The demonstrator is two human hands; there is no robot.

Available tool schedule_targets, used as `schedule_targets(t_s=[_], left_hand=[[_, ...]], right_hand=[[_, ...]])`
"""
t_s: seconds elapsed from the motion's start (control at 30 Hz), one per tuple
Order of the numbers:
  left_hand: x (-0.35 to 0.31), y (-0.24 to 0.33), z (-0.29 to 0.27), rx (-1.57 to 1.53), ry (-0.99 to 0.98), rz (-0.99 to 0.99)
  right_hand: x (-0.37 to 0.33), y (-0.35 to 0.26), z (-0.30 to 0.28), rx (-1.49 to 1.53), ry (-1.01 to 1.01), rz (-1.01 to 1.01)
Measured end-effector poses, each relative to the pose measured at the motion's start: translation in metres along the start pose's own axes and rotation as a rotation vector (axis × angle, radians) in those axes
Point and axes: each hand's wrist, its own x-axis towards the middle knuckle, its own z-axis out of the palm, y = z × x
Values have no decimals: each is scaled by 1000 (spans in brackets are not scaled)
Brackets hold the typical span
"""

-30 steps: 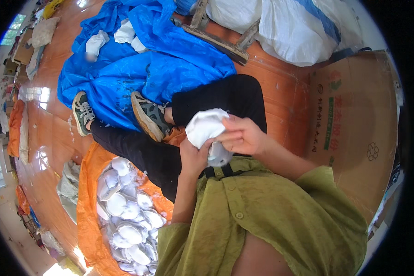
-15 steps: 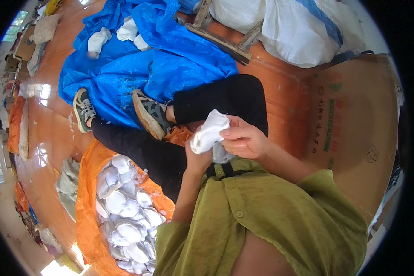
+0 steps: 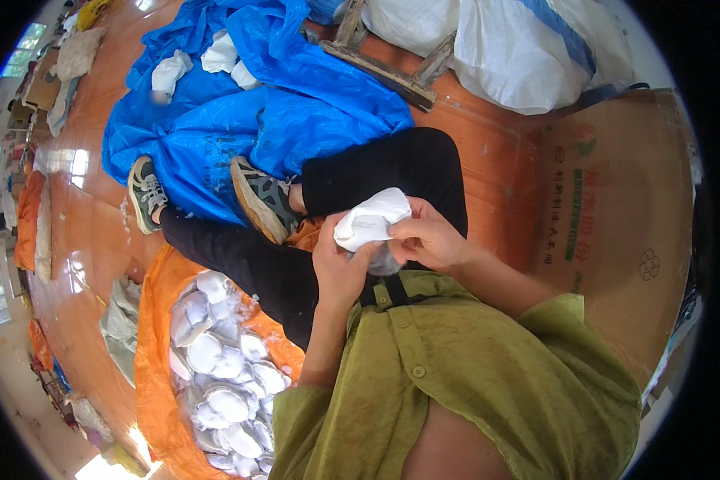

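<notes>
Above my lap, both hands grip a white, soft-looking cloth piece (image 3: 374, 218), rounded like a small pouch. My left hand (image 3: 342, 262) is closed around its left and lower side, thumb pressed against it from below. With thumb and fingers pinched, my right hand (image 3: 428, 237) holds its right edge. Beneath the piece, a greyish fluffy wad (image 3: 380, 261) shows between the hands, partly hidden by them. To the left of my legs, an orange sack (image 3: 154, 352) lies open, holding a pile of white rounded pads (image 3: 227, 404).
A blue tarp sheet (image 3: 192, 128) spreads beyond my feet, with several white cloth pieces (image 3: 170, 72) on it. A wooden frame (image 3: 384, 78) and white sacks (image 3: 508, 60) stand at the far right. A cardboard box (image 3: 616, 224) stands on the right; a pale sack (image 3: 120, 328) lies left.
The white piece has turned from a slanted, upright shape to a wider, flatter one. My left hand has come up around it, its thumb now showing; my right hand stays pinched on its edge.
</notes>
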Motion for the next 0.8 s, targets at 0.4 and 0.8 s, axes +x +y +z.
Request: schedule_targets(t_s=[0.4,0.8], left_hand=[[-1,-9,12,320,202,189],[-9,-20,13,75,-153,146]], right_hand=[[-4,-3,-9,139,239,59],[2,-16,13,-133,31,26]])
